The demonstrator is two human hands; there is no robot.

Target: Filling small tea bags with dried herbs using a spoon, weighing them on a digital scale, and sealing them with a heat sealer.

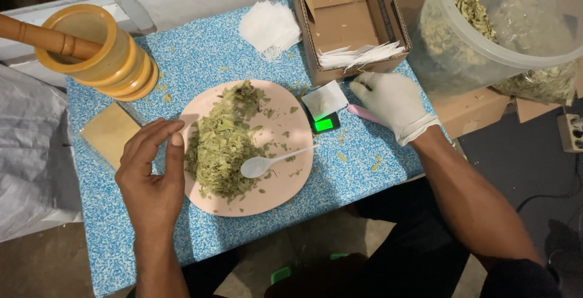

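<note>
Head view: you're looking straight down on the pink plate [285,195], and everything here is placed off it.
Left hand [152,173]: bare, open, fingers loosely curled, grasping nothing; it hovers at the plate's left rim.
Right hand [392,104]: white glove, off the plate's upper right, fingers bent down at a box edge; a pink tool [363,113] lies under the palm, and I can't tell whether you grip it.
Leaves [221,146]: a dry, flaky green heap across the plate's left half, with crumbs scattered to the right.
Spoon [267,163]: white plastic, lying free on the plate, bowl beside the heap, handle pointing right.
Scale [325,122]: small, green display lit, just off the plate's upper right edge.
Sachet [325,99]: white, papery, flat on the scale, nothing showing on top of it.
Progress: my read is the weighing has barely begun; most of the heap is left.
Box [349,31]: brown cardboard beyond the scale, with flat white sachets at its front.
Loose stack [270,28]: more white sachets above the plate.
Tub [504,31]: clear plastic, far right, more leaves inside.
Mortar [97,49]: yellow ringed wood, upper left, pestle leaning in.
Table [206,55]: blue speckled top.
</note>
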